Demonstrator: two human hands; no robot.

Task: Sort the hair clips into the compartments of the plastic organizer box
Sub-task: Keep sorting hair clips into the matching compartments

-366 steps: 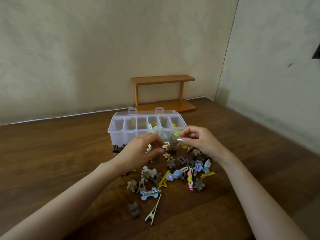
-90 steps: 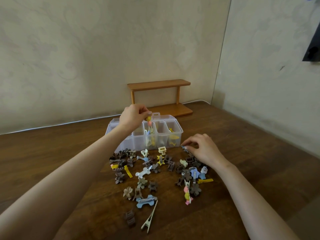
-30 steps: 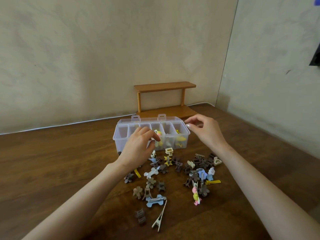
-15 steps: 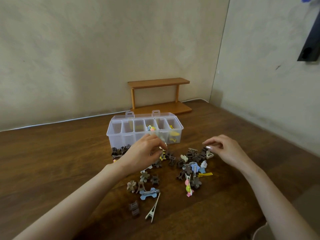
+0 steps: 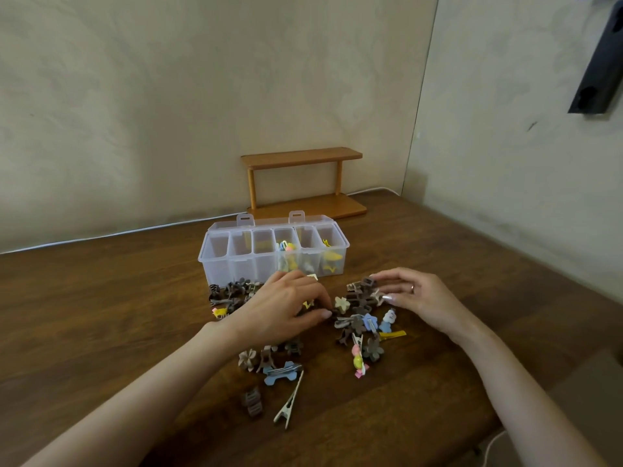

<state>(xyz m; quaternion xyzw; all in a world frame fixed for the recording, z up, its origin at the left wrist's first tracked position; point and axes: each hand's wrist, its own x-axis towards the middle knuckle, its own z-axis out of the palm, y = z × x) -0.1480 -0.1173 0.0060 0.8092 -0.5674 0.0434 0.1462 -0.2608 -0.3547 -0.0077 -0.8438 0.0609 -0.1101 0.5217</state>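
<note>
The clear plastic organizer box (image 5: 215, 264) stands open on the wooden table, and its three right compartments hold colourful, pale and yellow clips. In front of it lies a scattered pile of hair clips (image 5: 359, 320), mostly brown with some blue, cream and yellow ones. My left hand (image 5: 283, 310) reaches into the pile's middle, thumb and fingers closing on a small dark clip (image 5: 333, 314). My right hand (image 5: 418, 299) rests over the pile's right side, its fingers stretched onto brown clips (image 5: 365, 286). A blue bone clip (image 5: 281, 372) and a long beige clip (image 5: 290, 402) lie nearest me.
A small two-tier wooden shelf (image 5: 303, 183) stands behind the box against the wall. A white cable (image 5: 101, 235) runs along the table's back edge. Walls close in at the back and right; the table's front right corner is near my right forearm.
My right hand came back from the box to the pile and now lies on the brown clips. My left hand moved a little right into the pile's middle.
</note>
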